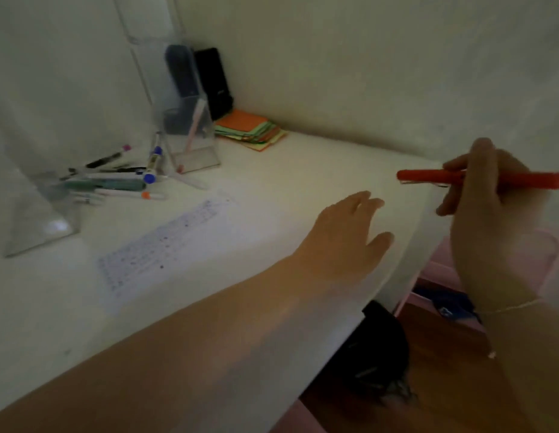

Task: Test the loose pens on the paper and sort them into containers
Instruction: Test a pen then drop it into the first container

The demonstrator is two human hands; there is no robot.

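1. We hold an orange pen (428,176) in our right hand (487,214), fingers curled round its barrel, near the right edge of the white worktop (272,170). The pen lies level, its capped end pointing left.
2. Our left hand (344,242) reaches across the worktop with fingers straight and slightly spread, palm down, holding nothing. We cannot tell whether it touches the surface or floats just above it.
3. The test paper (159,248) lies flat on the worktop to the left of that hand, covered with small dark marks and scribbles.
4. Beyond the paper we see the loose pens (115,182) in a heap, among them one with a blue cap, one with an orange tip and a green one.
5. A clear container (190,132) stands just behind the heap, with a pale pink pen (194,126) leaning inside it.
6. A second clear container (37,214) stands at the far left, touching the heap's left end.
7. A stack of coloured paper notes (250,129), orange on top, sits by the wall to the right of the first container, with a dark upright object (214,82) behind it.
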